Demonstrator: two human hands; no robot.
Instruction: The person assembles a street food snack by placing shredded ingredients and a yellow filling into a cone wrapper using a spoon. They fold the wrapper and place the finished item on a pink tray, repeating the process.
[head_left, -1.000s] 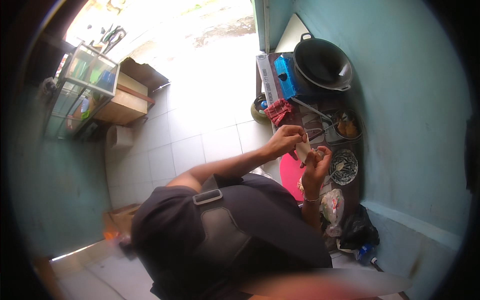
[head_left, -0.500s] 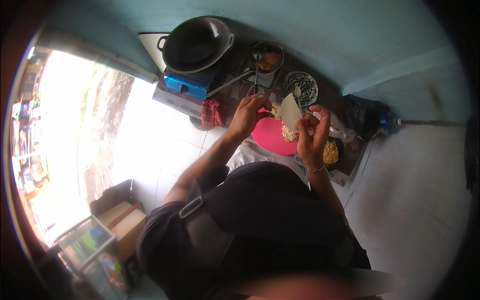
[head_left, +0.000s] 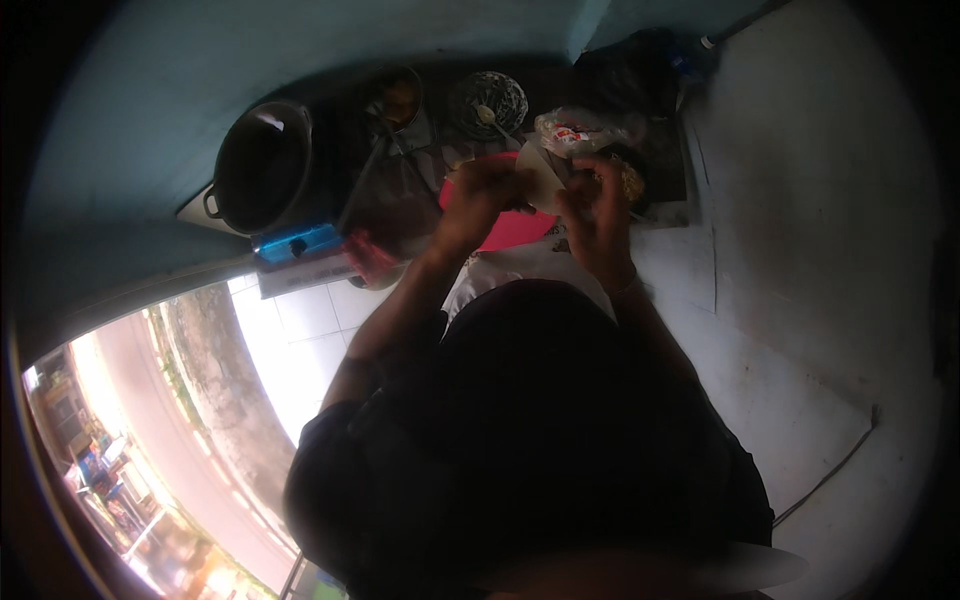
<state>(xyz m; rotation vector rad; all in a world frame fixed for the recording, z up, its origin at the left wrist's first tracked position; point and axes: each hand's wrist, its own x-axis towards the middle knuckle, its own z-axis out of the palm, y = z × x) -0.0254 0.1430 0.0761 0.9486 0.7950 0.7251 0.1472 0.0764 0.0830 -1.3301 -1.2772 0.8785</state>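
Note:
My left hand [head_left: 478, 203] and my right hand [head_left: 596, 208] are close together above a red plate [head_left: 510, 230] on a dark counter. Between them they pinch a thin pale wrapper sheet [head_left: 541, 176]; each hand grips one side. It is dim here, so I cannot make out whether the sheet carries any filling. My dark-clothed body fills the lower middle of the head view.
A black wok [head_left: 262, 165] sits on a blue stove [head_left: 300, 243] at the left. Behind the hands are a bowl of yellowish food [head_left: 398, 95], a patterned bowl with a spoon [head_left: 487, 100], a clear plastic bag [head_left: 580, 130] and a black bag [head_left: 640, 60]. A red cloth [head_left: 368, 256] lies by the stove.
The head view has swung round, so the counter now lies at the top and the bright doorway at lower left. Both hands stay together on the wrapper over the red plate.

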